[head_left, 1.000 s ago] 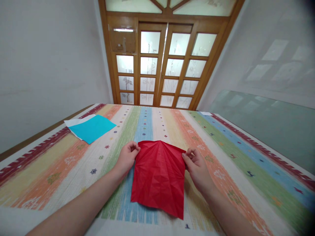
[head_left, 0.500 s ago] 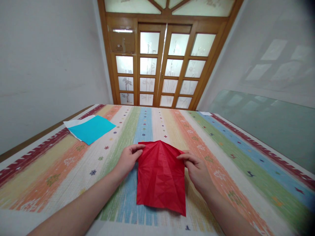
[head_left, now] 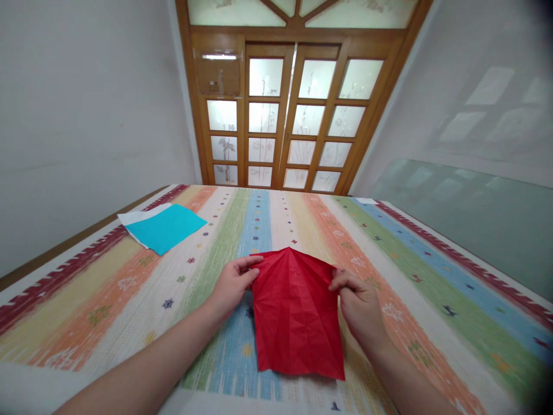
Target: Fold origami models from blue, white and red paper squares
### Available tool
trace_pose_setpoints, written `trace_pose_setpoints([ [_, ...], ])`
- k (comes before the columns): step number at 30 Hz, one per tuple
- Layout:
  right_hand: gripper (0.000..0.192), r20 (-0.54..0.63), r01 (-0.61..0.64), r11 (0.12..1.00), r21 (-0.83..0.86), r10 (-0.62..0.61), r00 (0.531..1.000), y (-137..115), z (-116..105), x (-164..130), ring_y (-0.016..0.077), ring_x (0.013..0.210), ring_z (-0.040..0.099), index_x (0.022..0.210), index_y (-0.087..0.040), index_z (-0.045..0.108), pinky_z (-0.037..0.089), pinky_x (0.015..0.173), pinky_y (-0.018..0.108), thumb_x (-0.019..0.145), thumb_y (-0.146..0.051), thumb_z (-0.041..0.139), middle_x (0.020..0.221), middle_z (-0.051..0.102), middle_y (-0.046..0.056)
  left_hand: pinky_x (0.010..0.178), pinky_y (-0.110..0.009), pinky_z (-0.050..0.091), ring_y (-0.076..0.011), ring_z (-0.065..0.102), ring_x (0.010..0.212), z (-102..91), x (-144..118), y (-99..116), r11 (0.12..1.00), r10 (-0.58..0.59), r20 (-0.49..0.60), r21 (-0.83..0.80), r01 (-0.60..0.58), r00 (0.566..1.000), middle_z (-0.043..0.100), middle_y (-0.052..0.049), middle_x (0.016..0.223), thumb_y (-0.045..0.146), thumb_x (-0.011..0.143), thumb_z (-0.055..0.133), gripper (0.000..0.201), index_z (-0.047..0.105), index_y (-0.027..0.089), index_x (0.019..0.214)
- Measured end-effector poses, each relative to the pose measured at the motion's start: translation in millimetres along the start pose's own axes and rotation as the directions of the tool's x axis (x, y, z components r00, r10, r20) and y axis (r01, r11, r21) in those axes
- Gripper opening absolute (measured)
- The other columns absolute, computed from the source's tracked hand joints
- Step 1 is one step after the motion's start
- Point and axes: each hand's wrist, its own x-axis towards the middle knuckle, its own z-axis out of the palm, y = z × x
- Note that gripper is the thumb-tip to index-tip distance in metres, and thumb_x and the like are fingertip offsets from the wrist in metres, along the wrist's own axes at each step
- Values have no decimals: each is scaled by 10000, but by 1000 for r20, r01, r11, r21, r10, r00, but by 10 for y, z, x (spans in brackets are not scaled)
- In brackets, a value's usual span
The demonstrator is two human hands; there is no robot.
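Observation:
A creased sheet of red paper point(head_left: 298, 317) is held up between my two hands, tilted above the striped tablecloth. Fold lines fan out from a peak at the middle of its top edge. My left hand point(head_left: 237, 282) pinches the upper left part of the sheet between thumb and fingers. At the upper right edge, my right hand point(head_left: 358, 300) is closed on the paper, its thumb partly hidden behind the sheet. The lower edge hangs free, close above the cloth.
Blue paper point(head_left: 170, 229) with white sheets under it lies on the left side of the striped tablecloth point(head_left: 207, 323). A small white piece point(head_left: 366, 201) rests at the far right. Beyond the table are wooden glass-paned doors point(head_left: 285, 109), with a greenish glass panel point(head_left: 470, 213) along the right.
The red paper and both hands have shifted slightly to the right. My hands are a little farther apart, and the sheet is spread wider. The view has also moved slightly.

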Motion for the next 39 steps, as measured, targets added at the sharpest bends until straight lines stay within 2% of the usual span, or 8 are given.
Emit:
trace_pose_setpoints([
  [2,223,29,-45,999,-8,45,999,10,5,7,247,942,630,681,-257,722,465,900,396,815,-210,550,902,696,46,638,-254,478,-177,658,758,-1,9,-9,1000,5,1,-13,-5,1000,745,-103,973,324,703,810,474,726,142,1132],
  [6,255,133,-175,984,31,170,977,-34,37,14,266,1009,654,1043,-255,770,503,889,407,908,-375,591,1105,731,81,658,-264,487,-183,663,771,-18,34,-29,1000,13,2,-16,-13,1000,753,-102,966,317,715,793,420,743,148,1096],
  [10,371,195,-252,966,60,237,952,-49,61,20,277,1042,666,1168,-246,742,517,907,421,853,-439,714,1161,736,95,786,-293,502,-204,676,871,-59,61,-22,997,57,-52,46,-55,997,763,-101,995,292,749,753,282,780,162,997],
  [15,403,222,-379,915,135,345,912,-43,32,78,265,961,697,1095,-234,778,547,852,408,739,-418,820,1078,771,91,850,-325,489,-229,675,912,-149,107,54,985,74,-106,163,-56,992,769,-100,996,252,776,701,215,795,169,950],
  [19,415,290,-435,891,132,385,876,-97,-25,133,268,872,708,1035,-211,798,566,746,394,679,-414,859,990,782,106,859,-336,485,-241,674,913,-200,134,125,975,72,-84,214,-52,994,771,-110,996,231,771,703,195,800,167,927],
  [29,439,377,-530,826,191,437,817,-82,-68,165,244,937,698,1014,-215,801,529,887,386,632,-406,900,1029,779,88,879,-333,476,-234,677,921,-341,201,178,974,-3,12,224,0,1000,771,-110,997,240,720,744,244,796,154,943],
  [36,410,334,-490,832,261,398,854,-56,-115,175,226,927,690,999,-247,801,529,879,364,642,-421,901,1015,780,65,788,-295,493,-203,676,867,-324,209,106,994,-23,20,103,21,1000,765,-110,1004,290,707,804,317,773,151,990],
  [39,373,353,-480,838,258,381,855,-57,-104,163,236,939,695,970,-240,805,535,881,376,666,-440,882,1031,779,74,776,-285,499,-197,681,868,-321,219,62,998,-51,9,35,51,999,759,-119,1033,300,674,848,399,760,147,1032],
])
